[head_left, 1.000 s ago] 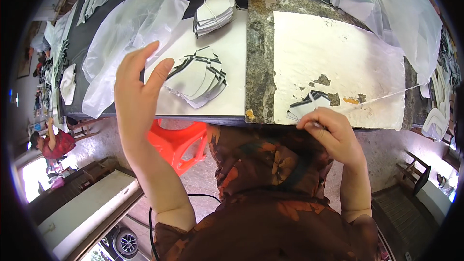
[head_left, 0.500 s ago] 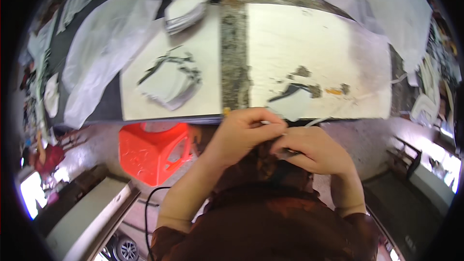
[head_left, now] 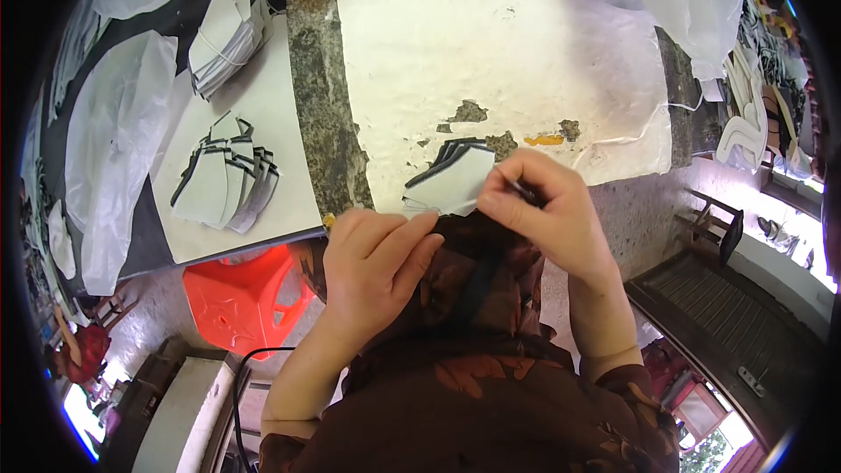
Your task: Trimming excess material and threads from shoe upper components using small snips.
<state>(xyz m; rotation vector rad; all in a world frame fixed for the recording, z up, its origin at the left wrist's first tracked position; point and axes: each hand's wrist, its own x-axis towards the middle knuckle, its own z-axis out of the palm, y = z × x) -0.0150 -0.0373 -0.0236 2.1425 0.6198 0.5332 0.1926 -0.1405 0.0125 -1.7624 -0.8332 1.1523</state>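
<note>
At the table's near edge lies a small fanned stack of pale grey cut pieces with dark edges (head_left: 451,177). Beside its lower left corner is my left hand (head_left: 372,264), fingers loosely bent, thumb apart from the index finger. The index fingertip reaches the pieces' near edge. My right hand (head_left: 550,210) is closed in a pinch at the stack's right edge. Something small and dark shows between its fingers, too hidden to name. A thin pale strip (head_left: 471,205) shows by the right fingertips.
Another fanned stack of grey pieces (head_left: 226,177) lies on the left board (head_left: 285,210). Behind it is a tied bundle of pieces (head_left: 223,44). Translucent plastic bags (head_left: 114,149) cover the left and far right. Below the table stands a red plastic stool (head_left: 241,302).
My hands were close together at the table edge and have moved apart, the right one rightward. The view has shifted, so the table appears further left.
</note>
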